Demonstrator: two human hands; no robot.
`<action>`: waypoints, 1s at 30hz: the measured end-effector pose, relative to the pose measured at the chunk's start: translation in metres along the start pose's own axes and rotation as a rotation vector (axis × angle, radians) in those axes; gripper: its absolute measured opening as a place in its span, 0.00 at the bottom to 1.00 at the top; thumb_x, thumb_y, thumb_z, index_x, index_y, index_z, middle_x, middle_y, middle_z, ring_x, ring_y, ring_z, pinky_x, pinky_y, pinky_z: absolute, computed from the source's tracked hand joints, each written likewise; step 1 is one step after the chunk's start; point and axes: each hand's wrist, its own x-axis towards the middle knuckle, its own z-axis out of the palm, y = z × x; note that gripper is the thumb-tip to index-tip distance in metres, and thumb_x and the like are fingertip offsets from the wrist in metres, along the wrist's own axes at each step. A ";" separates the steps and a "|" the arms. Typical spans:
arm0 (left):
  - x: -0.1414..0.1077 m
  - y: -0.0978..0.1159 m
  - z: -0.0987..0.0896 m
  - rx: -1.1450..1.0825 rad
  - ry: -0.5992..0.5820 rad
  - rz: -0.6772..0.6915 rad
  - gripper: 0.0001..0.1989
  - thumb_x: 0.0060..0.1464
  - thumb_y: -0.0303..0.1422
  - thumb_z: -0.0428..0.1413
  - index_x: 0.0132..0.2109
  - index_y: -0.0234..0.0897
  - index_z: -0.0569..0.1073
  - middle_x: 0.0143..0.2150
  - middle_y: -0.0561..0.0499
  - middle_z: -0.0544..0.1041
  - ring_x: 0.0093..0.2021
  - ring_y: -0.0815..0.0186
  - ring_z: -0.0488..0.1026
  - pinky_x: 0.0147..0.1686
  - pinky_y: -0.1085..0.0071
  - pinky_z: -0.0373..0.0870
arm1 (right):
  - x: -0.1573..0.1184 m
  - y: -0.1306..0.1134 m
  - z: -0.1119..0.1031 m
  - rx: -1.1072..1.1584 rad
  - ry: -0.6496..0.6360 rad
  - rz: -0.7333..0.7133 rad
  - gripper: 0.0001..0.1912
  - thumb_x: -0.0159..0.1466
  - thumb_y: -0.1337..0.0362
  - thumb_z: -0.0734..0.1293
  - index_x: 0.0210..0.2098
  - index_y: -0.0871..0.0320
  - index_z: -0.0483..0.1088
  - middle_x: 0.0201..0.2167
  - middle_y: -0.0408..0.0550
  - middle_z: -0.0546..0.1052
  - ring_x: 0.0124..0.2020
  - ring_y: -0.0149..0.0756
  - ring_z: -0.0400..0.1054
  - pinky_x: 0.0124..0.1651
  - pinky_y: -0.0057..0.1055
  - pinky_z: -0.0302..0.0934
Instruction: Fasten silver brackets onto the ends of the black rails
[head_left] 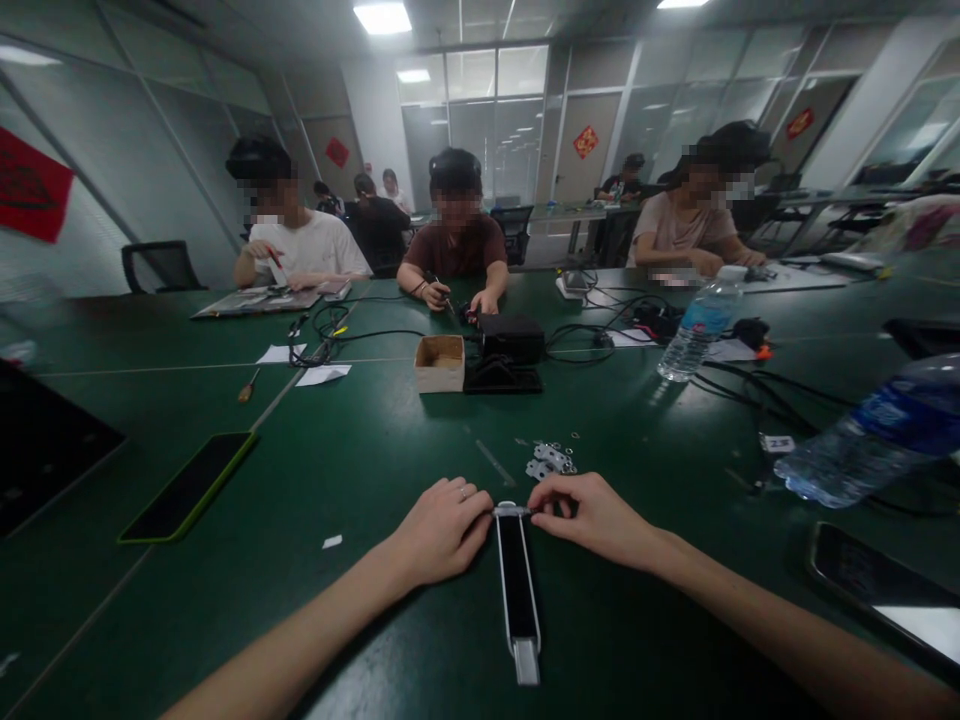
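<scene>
A long narrow device with a black face and a white frame lies on the green table, pointing away from me. Across its far end sits a small pale metal piece. My left hand, with a ring on one finger, has its fingertips pressed together at the left end of that piece. On the right, my right hand pinches the piece's other end between thumb and forefinger. Small flat metal parts and tiny rings lie in a loose pile just beyond my right hand.
A phone with a green edge lies left, another phone right. Ahead stand an open box and a black device. Two water bottles and cables are at right. People sit across the table.
</scene>
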 end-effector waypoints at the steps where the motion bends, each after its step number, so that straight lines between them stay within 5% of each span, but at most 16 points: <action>1: 0.000 0.000 0.000 -0.001 -0.003 -0.001 0.08 0.64 0.30 0.44 0.41 0.38 0.68 0.35 0.49 0.72 0.36 0.61 0.67 0.36 0.66 0.62 | 0.000 0.000 0.002 -0.012 0.006 -0.003 0.08 0.62 0.61 0.66 0.39 0.57 0.74 0.30 0.42 0.75 0.28 0.29 0.65 0.30 0.25 0.60; 8: 0.000 0.001 -0.001 0.000 0.000 0.002 0.08 0.64 0.30 0.44 0.41 0.37 0.68 0.35 0.48 0.72 0.36 0.61 0.67 0.36 0.66 0.62 | 0.000 -0.001 0.004 -0.042 -0.004 -0.070 0.12 0.62 0.62 0.67 0.45 0.56 0.72 0.39 0.44 0.76 0.32 0.30 0.67 0.33 0.26 0.62; 18: 0.000 0.000 -0.002 -0.038 -0.003 -0.014 0.09 0.63 0.30 0.43 0.40 0.37 0.68 0.36 0.48 0.72 0.35 0.62 0.67 0.36 0.66 0.63 | 0.002 -0.002 -0.063 -0.304 0.126 0.040 0.11 0.64 0.61 0.62 0.40 0.59 0.73 0.36 0.47 0.76 0.33 0.33 0.67 0.36 0.30 0.62; 30: -0.001 0.001 -0.002 -0.032 0.005 -0.009 0.08 0.63 0.30 0.44 0.40 0.38 0.68 0.35 0.49 0.72 0.35 0.62 0.67 0.36 0.66 0.62 | 0.019 0.023 -0.027 -0.411 0.131 0.099 0.14 0.65 0.55 0.63 0.42 0.59 0.72 0.39 0.50 0.73 0.40 0.38 0.66 0.43 0.35 0.61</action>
